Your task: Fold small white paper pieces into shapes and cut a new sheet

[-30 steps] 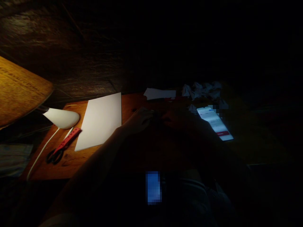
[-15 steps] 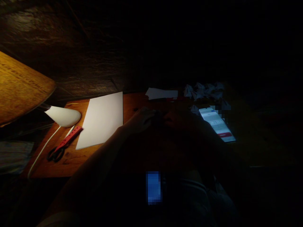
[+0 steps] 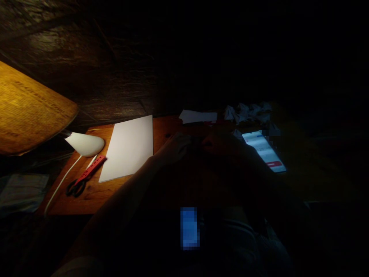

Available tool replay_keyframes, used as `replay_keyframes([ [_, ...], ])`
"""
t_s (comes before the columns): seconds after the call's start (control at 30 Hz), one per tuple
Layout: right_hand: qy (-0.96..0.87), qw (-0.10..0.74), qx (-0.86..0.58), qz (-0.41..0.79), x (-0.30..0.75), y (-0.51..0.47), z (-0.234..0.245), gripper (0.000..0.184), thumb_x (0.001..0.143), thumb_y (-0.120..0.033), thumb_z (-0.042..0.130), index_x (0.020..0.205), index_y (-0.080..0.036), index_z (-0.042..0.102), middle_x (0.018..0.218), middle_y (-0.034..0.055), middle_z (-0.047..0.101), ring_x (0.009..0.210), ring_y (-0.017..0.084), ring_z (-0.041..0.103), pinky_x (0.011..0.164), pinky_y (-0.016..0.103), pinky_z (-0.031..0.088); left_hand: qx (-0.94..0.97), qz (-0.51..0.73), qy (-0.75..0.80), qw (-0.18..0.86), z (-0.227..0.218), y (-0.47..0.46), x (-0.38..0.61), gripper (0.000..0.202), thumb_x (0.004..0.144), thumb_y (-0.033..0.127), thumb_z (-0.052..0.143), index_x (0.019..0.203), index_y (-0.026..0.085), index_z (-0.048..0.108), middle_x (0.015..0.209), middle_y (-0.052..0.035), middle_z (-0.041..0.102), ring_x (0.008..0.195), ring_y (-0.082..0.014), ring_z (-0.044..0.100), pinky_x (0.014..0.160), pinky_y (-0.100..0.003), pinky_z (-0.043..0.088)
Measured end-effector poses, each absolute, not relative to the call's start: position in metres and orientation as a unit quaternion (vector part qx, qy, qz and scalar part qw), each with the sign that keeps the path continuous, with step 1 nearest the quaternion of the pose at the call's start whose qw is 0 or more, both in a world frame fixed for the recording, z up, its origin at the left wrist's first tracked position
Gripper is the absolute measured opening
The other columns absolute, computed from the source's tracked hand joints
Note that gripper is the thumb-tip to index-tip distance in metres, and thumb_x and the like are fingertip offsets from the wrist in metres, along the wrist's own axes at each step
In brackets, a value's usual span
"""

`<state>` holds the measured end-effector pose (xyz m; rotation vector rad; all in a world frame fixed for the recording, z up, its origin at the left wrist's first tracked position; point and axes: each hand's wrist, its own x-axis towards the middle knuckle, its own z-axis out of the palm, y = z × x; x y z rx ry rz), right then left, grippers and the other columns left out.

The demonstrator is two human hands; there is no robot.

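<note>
Both hands are over the middle of the wooden table, close together and in deep shadow. My left hand (image 3: 177, 147) is closed, its fingers curled towards the other hand. Facing it, my right hand (image 3: 215, 144) is closed too and barely lit. Whatever lies between the fingers is too dark to make out. Left of my left hand is a stack of white paper (image 3: 128, 148). Just beyond the hands lie some cut white paper pieces (image 3: 198, 116), with something red and dark along their near edge.
A lit lamp has a yellow-brown shade (image 3: 31, 111) and a white base (image 3: 88, 144). Scissors (image 3: 76, 187) lie near a red strip with holes (image 3: 92, 168). Several folded paper shapes (image 3: 245, 112) sit at the back right, behind a lit phone (image 3: 263, 151). A dark wall stands behind.
The view has shifted slightly, so the lamp, paper and scissors appear a little further right. My hands stay together at the middle, with only slight finger movement.
</note>
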<state>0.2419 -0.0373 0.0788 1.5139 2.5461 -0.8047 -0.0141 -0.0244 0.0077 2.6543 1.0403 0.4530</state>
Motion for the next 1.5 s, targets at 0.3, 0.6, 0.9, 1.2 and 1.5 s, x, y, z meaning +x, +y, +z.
replay_keyframes([
  [0.3,0.83,0.026,0.497,-0.252,0.244,-0.037,0.075,0.032,0.101,-0.03,0.062,0.111,-0.022,0.091,0.108,0.0059,0.088,0.082,0.019,0.074,0.068,0.029,0.04,0.912,0.163,0.355,0.127,0.005,-0.02,-0.015,0.033,0.095,0.013,0.057,0.122,0.02,0.076,0.128,-0.0133,0.077,0.125,-0.0321,0.066,0.11,-0.056,0.059],
  [0.6,0.851,0.017,0.483,-0.207,0.24,-0.034,0.07,0.031,0.101,-0.023,0.062,0.121,-0.02,0.086,0.124,0.0094,0.086,0.102,0.023,0.078,0.079,0.03,0.047,0.914,0.129,0.363,0.125,0.012,-0.024,-0.01,0.031,0.096,0.015,0.056,0.119,0.019,0.075,0.122,-0.0149,0.075,0.124,-0.0349,0.063,0.11,-0.057,0.057],
  [0.9,0.871,0.007,0.459,-0.176,0.248,-0.031,0.061,0.037,0.103,-0.024,0.06,0.131,-0.024,0.084,0.13,0.01,0.085,0.111,0.029,0.078,0.089,0.036,0.051,0.904,0.163,0.373,0.135,0.003,-0.024,-0.014,0.037,0.099,0.017,0.057,0.133,0.022,0.07,0.127,-0.0137,0.074,0.126,-0.0336,0.064,0.112,-0.056,0.057],
  [1.2,0.879,-0.166,0.428,-0.13,0.242,-0.025,0.038,0.046,0.098,-0.025,0.073,0.142,-0.014,0.075,0.143,0.0182,0.074,0.129,0.032,0.07,0.105,0.04,0.053,0.892,0.217,0.361,0.164,0.002,-0.025,-0.02,0.046,0.095,0.017,0.062,0.141,0.019,0.057,0.149,-0.0193,0.065,0.141,-0.0354,0.063,0.119,-0.057,0.055],
  [1.5,0.891,-0.139,0.412,-0.132,0.236,-0.023,0.032,0.033,0.102,-0.018,0.069,0.132,-0.011,0.079,0.139,0.0193,0.071,0.119,0.03,0.069,0.099,0.039,0.053,0.892,0.243,0.354,0.141,-0.003,-0.021,-0.019,0.028,0.099,0.016,0.059,0.127,0.019,0.061,0.13,-0.0148,0.071,0.122,-0.0297,0.069,0.108,-0.048,0.059],
])
